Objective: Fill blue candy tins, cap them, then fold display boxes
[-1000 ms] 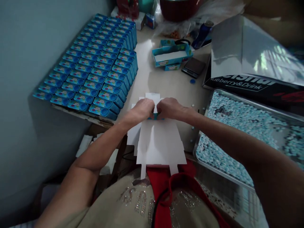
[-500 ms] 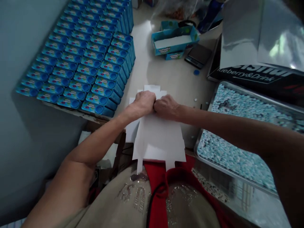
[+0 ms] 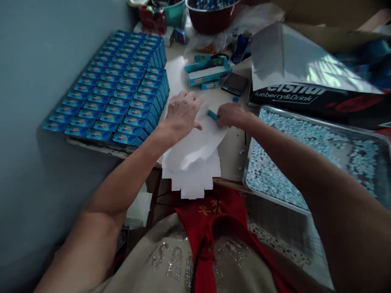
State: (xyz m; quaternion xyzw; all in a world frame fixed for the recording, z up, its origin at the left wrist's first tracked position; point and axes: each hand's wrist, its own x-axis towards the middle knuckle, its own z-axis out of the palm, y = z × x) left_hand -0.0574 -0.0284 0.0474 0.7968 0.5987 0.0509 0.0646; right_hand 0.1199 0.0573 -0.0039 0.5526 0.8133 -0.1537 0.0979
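Near the table's front edge, a white cardboard piece (image 3: 195,142) is being turned and looks smeared by motion, with a flat, notched white cardboard sheet (image 3: 192,181) under it. My left hand (image 3: 183,110) is over the moving piece's left side, its fingers spread and the thumb apart. At the piece's right side, my right hand (image 3: 229,115) is closed on an edge of it, where a narrow blue printed strip (image 3: 213,115) shows beside the fingers. The fingertips of my right hand are hidden.
Rows of blue packs (image 3: 106,93) fill the left. A metal tray (image 3: 276,198) of light-blue pieces lies right, before a black box (image 3: 287,97). Behind are an open blue carton (image 3: 209,73), a small dark scale (image 3: 235,83) and a bowl (image 3: 210,18).
My hands have moved apart, the left one opening. The cardboard has lifted and turned, showing a blue strip. The view has shifted, bringing the bowls at the back into sight.
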